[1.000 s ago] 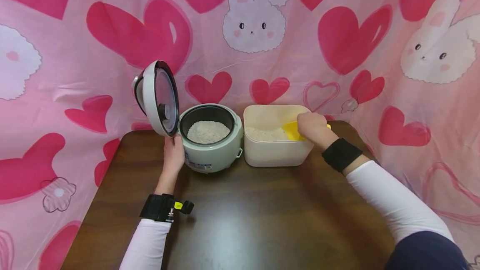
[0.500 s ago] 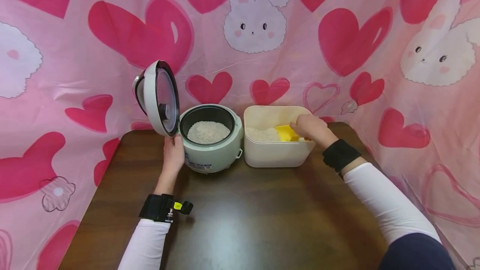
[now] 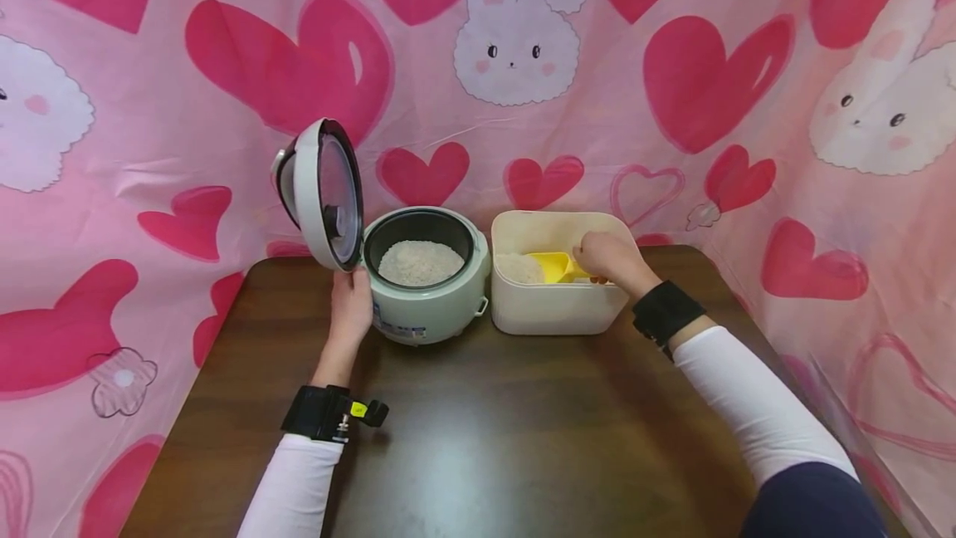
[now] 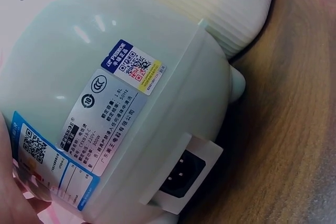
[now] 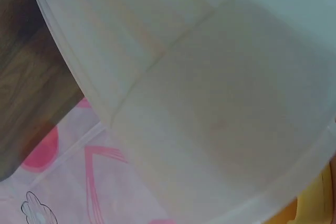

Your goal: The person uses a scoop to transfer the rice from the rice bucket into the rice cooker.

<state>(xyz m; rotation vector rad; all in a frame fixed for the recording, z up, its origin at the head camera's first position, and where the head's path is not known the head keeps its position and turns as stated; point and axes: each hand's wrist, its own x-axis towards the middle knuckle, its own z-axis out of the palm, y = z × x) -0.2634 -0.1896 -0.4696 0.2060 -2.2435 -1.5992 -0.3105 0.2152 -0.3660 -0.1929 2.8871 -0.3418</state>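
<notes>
A pale green rice cooker (image 3: pixel 429 301) stands at the back of the brown table (image 3: pixel 485 430), its lid (image 3: pixel 324 193) swung up on the left and white rice (image 3: pixel 421 262) in its pot. My left hand (image 3: pixel 351 305) rests against the cooker's left side; the left wrist view shows the labelled cooker wall (image 4: pixel 115 114) close up. Right of the cooker sits a cream plastic bin (image 3: pixel 553 310) holding rice. My right hand (image 3: pixel 608 256) reaches into the bin and grips a yellow scoop (image 3: pixel 553 266). In the right wrist view the bin wall (image 5: pixel 210 103) fills the frame.
A pink cloth with hearts and rabbits (image 3: pixel 515 56) hangs close behind and at both sides of the table. Black wrist straps (image 3: pixel 665 311) sit on both white sleeves. The cooker's power socket (image 4: pixel 181 174) faces the left wrist camera.
My right hand has moved the yellow scoop leftward inside the bin, toward the rice pile. The left hand has stayed on the cooker.
</notes>
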